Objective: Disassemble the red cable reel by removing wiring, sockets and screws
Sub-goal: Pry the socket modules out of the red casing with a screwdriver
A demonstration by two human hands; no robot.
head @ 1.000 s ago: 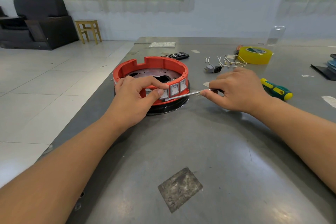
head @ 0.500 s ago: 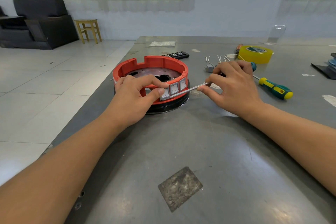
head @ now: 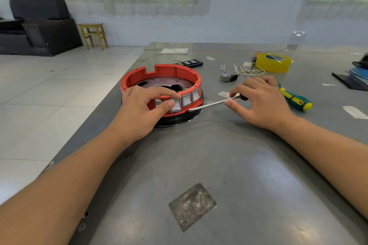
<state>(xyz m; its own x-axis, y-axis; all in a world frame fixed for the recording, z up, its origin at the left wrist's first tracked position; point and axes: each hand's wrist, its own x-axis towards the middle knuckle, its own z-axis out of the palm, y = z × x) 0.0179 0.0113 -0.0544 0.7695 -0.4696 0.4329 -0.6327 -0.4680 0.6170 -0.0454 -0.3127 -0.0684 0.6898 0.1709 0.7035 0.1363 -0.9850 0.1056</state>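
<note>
Red cable reel point(head: 165, 74): on grey table point(head: 229, 165), 11 o'clock of centre. Left hand point(head: 142, 112) grips its near rim, thumb on a rocker switch point(head: 176, 106). Right hand point(head: 262, 101), at 3 o'clock, pinches a screwdriver point(head: 211, 104), tip at reel's base. Yellow tape roll point(head: 273, 62) at 1 o'clock.

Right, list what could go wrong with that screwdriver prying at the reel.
1. The screwdriver tip sits at the red reel rim just below the switches; if it slips, it could jab the left hand, whose thumb presses the nearest switch.
2. The right hand pinches the shaft lightly, so control under force may be poor.
3. Levering could crack the plastic rim.
</note>
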